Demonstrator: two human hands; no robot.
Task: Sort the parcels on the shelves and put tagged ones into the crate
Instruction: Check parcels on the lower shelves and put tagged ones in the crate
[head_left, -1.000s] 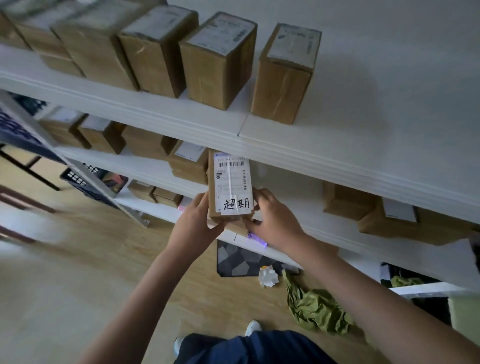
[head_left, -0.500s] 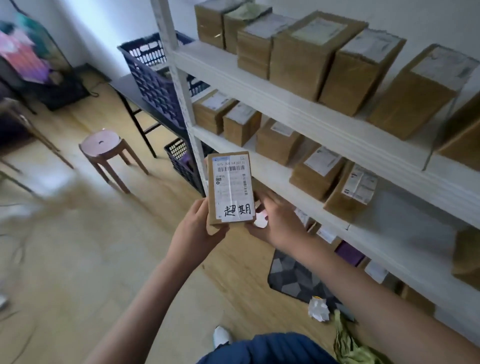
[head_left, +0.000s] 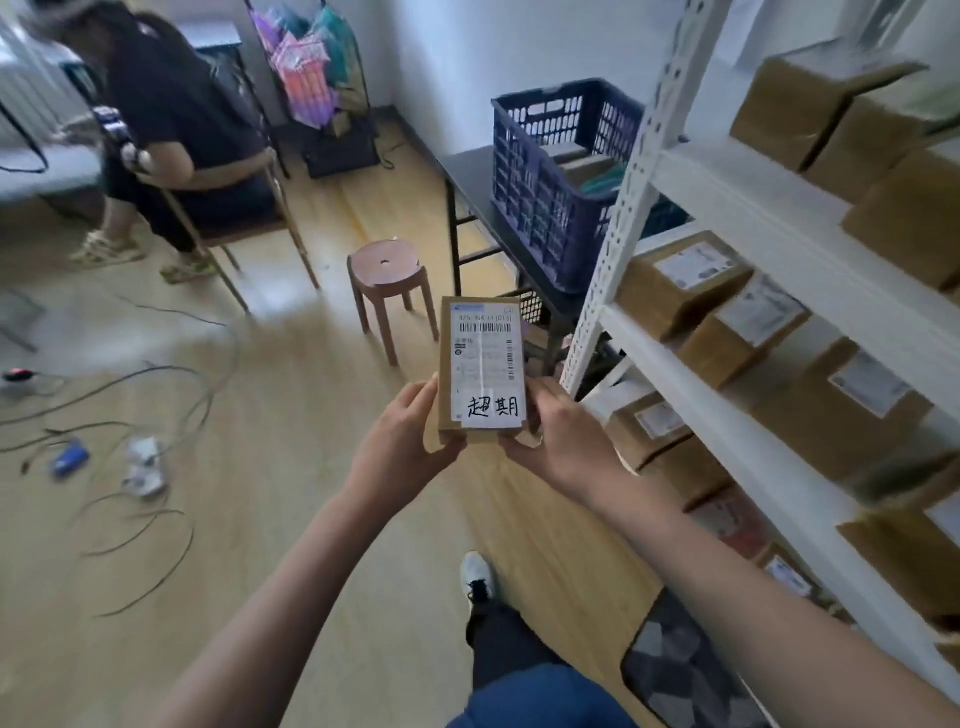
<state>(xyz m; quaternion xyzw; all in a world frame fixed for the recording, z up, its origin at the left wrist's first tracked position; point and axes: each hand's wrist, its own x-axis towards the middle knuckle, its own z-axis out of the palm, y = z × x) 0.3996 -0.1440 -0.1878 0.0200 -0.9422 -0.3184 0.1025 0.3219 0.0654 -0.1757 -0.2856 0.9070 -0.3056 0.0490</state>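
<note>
A blue-clad knee (head_left: 540, 696) and a white sneaker (head_left: 477, 574) are seen at the bottom of the view, above a wooden floor (head_left: 291, 519). A grey patterned mat (head_left: 680, 670) lies on the floor beside the shelf unit.

A small cardboard parcel (head_left: 480, 369) is held in mid-air in front of the body, well short of the crate. It is gripped at its lower end from both sides: the grip of the left hand (head_left: 402, 447) is clenched on the lower left edge, and the grip of the right hand (head_left: 558, 441) is clenched on the lower right edge and corner. The parcel's long axis runs up and away from the wearer, its top end pointing toward the bench ahead, and its labelled face is turned to the camera. A printed shipping label (head_left: 483, 343) with a barcode covers the upper part, and a white handwritten tag (head_left: 492, 408) is stuck across the lower part.

To the right, a white metal shelf unit (head_left: 727, 426) is loaded with labelled brown parcels on several levels. Beyond the held parcel, a round brown stool (head_left: 387, 270) stands on the floor. Behind it, a dark bench (head_left: 470, 176) carries a dark blue slatted crate (head_left: 550, 171) in which some items are seen. Cables (head_left: 130, 395) are strewn over the floor to the left. At the far left, a seated person (head_left: 171, 130) is seen on a wooden chair.
</note>
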